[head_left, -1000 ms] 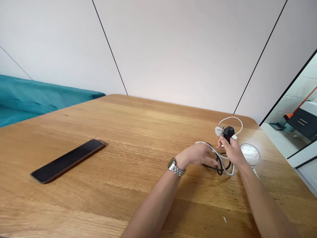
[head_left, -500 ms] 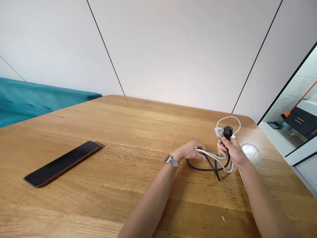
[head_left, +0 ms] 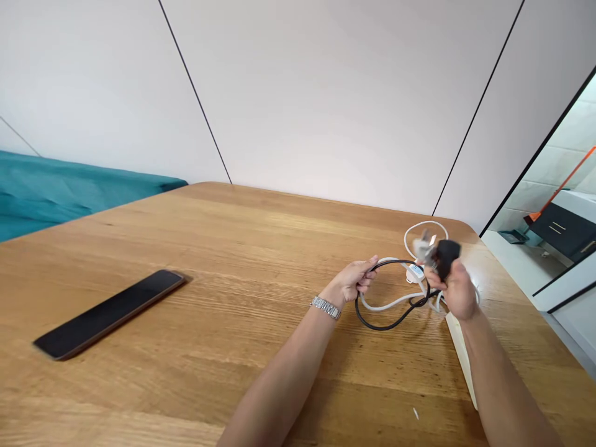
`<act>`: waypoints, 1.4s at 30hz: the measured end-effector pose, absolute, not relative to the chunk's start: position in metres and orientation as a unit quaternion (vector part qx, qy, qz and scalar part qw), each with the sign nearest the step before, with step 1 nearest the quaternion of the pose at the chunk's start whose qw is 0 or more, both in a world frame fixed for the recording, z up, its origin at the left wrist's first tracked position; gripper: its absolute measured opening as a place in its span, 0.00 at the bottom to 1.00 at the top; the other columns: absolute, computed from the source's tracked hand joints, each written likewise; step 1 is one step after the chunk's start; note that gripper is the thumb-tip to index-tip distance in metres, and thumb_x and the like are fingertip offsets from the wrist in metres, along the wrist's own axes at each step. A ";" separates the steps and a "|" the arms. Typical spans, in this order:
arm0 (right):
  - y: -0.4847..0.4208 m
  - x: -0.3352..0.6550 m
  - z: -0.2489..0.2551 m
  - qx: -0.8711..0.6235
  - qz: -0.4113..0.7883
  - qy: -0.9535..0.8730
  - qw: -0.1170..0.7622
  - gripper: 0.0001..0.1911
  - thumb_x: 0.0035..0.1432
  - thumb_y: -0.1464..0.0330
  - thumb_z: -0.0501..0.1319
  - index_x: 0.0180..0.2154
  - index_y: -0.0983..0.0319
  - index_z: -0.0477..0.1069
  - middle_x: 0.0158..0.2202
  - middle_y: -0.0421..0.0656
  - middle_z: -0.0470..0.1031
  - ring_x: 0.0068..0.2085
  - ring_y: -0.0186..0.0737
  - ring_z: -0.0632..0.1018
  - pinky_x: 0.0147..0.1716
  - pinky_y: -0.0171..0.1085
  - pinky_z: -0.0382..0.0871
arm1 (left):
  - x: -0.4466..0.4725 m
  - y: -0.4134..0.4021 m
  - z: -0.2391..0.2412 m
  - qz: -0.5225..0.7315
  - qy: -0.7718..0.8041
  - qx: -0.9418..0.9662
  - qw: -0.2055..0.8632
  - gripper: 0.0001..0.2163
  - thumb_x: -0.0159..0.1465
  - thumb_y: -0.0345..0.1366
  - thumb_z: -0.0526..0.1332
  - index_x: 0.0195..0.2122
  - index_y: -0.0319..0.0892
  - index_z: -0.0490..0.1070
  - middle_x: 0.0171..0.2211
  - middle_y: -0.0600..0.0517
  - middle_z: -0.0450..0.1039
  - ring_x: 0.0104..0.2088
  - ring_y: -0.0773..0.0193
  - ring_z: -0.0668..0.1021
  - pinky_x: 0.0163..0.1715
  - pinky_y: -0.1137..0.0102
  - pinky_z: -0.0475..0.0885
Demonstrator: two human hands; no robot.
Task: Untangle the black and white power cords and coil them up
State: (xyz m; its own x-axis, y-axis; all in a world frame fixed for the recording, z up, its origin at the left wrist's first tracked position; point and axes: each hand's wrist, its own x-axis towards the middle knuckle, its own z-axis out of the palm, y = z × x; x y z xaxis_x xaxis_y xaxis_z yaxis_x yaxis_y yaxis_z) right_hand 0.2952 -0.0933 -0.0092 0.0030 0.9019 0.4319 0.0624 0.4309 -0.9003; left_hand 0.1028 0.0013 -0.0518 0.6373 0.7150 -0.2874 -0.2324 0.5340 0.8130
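Wall panels point(head_left: 316, 93), pale and divided by dark seams, rise behind a wooden counter point(head_left: 261, 261) that spreads across the lower view. At the left, a teal couch point(head_left: 84, 189) sits beyond the counter's edge; at the far right, a dark cabinet point(head_left: 565, 230) shows through an opening. A flat dark slab point(head_left: 109, 315) with a brown rim lies on the counter's left part, well apart from the hands. Toward the right end, the left hand point(head_left: 351, 282) has thumb and fingers pinched together, and the right hand point(head_left: 459, 295) is closed in a grip. Between them run a looped black cord point(head_left: 382, 329) and a white cord point(head_left: 379, 309), both caught in the left hand's pinch. A cream strip point(head_left: 459, 354) lies partly hidden by the right forearm. Held in the right hand, side by side and blurred, are a black plug point(head_left: 447, 256) and a white plug point(head_left: 423, 250). A small white device point(head_left: 414, 273) is just beside them. Between the forearms lies a tiny white scrap point(head_left: 416, 413).
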 end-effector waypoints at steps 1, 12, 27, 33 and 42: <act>-0.097 0.291 -0.008 -0.429 0.332 -0.653 0.529 0.31 0.55 0.39 0.53 0.27 0.60 0.71 0.17 0.35 0.57 0.19 0.31 0.55 0.18 0.33 0.50 | 0.105 0.000 -0.048 0.300 0.303 0.378 0.822 0.17 0.58 0.43 0.69 0.26 0.37 0.64 0.17 0.63 0.52 0.14 0.81 0.50 0.11 0.83 0.42; -0.086 0.262 -0.014 -0.749 0.026 -0.634 0.193 0.19 0.64 0.57 0.54 0.42 0.62 0.77 0.38 0.52 0.79 0.39 0.49 0.79 0.33 0.38 0.63 | 0.117 -0.031 -0.023 0.489 0.259 0.495 0.670 0.18 0.48 0.45 0.73 0.31 0.37 0.71 0.23 0.55 0.71 0.17 0.75 0.69 0.16 0.78 0.60; -0.072 0.255 -0.032 -0.642 0.086 -0.646 0.403 0.16 0.58 0.71 0.53 0.43 0.63 0.77 0.45 0.50 0.80 0.48 0.48 0.78 0.48 0.42 0.68 | 0.127 -0.025 -0.048 0.397 0.410 0.544 0.615 0.25 0.55 0.60 0.63 0.31 0.39 0.70 0.27 0.50 0.75 0.21 0.67 0.75 0.22 0.72 0.66; -0.091 0.232 -0.025 -0.668 0.021 -0.715 0.205 0.17 0.64 0.69 0.52 0.47 0.66 0.76 0.46 0.56 0.79 0.49 0.52 0.77 0.49 0.46 0.67 | 0.131 -0.019 -0.067 0.422 0.308 0.432 0.735 0.24 0.45 0.52 0.73 0.32 0.36 0.76 0.27 0.51 0.75 0.26 0.67 0.74 0.25 0.74 0.66; -0.186 0.315 -0.059 -0.746 0.016 -0.661 0.072 0.40 0.45 0.56 0.67 0.61 0.55 0.66 0.63 0.51 0.66 0.59 0.64 0.70 0.51 0.57 0.69 | 0.102 -0.004 -0.049 0.484 0.460 0.332 0.666 0.18 0.51 0.50 0.65 0.28 0.38 0.73 0.31 0.46 0.78 0.25 0.63 0.79 0.15 0.78 0.54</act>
State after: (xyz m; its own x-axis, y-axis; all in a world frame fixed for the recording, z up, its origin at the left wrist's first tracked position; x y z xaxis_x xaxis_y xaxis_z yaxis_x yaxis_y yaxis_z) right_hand 0.3154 -0.1858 -0.0592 0.1245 0.9896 0.0716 0.9851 -0.1146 -0.1279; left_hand 0.1016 -0.0035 -0.0491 0.1086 0.9504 -0.2915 -0.3387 0.3110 0.8880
